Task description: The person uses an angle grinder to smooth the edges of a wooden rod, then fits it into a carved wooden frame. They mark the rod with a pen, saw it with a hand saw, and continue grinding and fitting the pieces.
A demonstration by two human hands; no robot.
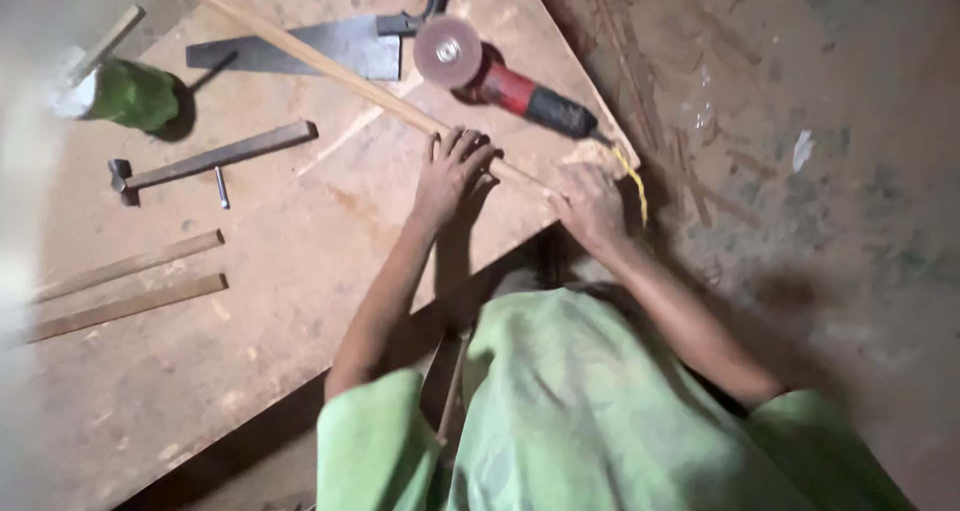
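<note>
On the plywood bench [280,271], the long wooden stick [330,66] lies under the left hand [452,176]'s spread fingers; the right hand [590,206] grips its end

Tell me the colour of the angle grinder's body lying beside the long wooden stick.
Red body with a black handle end on the angle grinder, best seen in the head view.

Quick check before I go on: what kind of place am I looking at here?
Most likely a small carpentry workshop. A worn wooden workbench carries a handsaw, a hammer and a red angle grinder, and both hands rest on a long wooden strip above a rough, dusty floor.
</note>
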